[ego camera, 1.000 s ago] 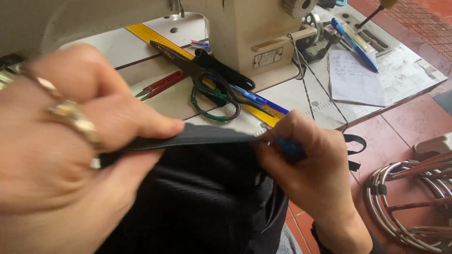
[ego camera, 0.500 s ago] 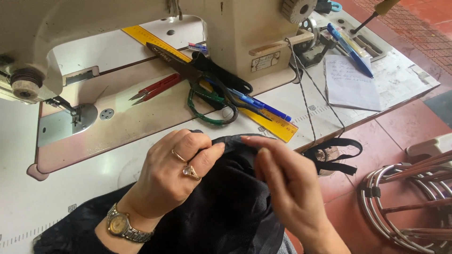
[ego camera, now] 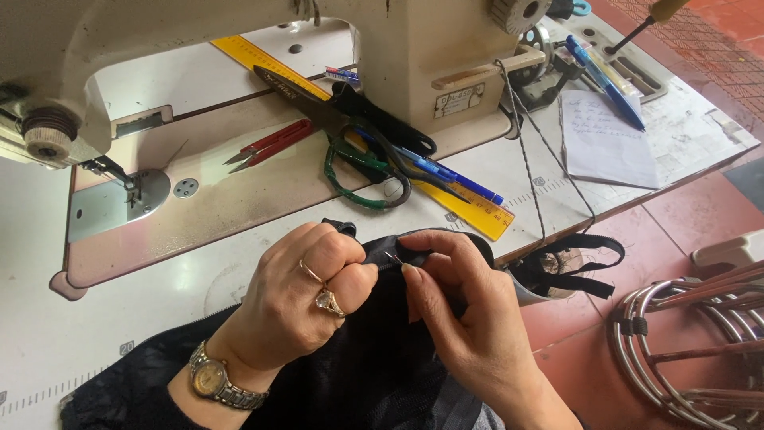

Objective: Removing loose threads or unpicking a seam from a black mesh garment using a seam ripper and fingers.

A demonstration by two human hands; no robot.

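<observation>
In front of the sewing machine (ego camera: 414,48), at the near edge of its white table (ego camera: 48,334), the person's left hand (ego camera: 306,299) is bunching a black fabric (ego camera: 358,374) — fingers curled in and pressed together, thumb clamping the folded edge. The right hand (ego camera: 469,318) is meeting it from the side away from the needle, thumb and forefinger pinching a small thin metal tool (ego camera: 393,258) (too fine to tell whether pin or needle) right at that edge; its other fingers are curling loosely over the cloth. The fabric is draping from the hands down off the table toward the person.

Just in front of the machine's column, large black scissors (ego camera: 342,119) are lying across a yellow ruler (ego camera: 461,209), with a blue pen (ego camera: 454,171) beside them. Red thread snips (ego camera: 267,146) are resting on the machine bed, between the needle and the scissors. Beyond the handwheel end of the machine, a white paper sheet (ego camera: 605,139) is lying flat — another blue pen (ego camera: 605,72) just behind it.
</observation>
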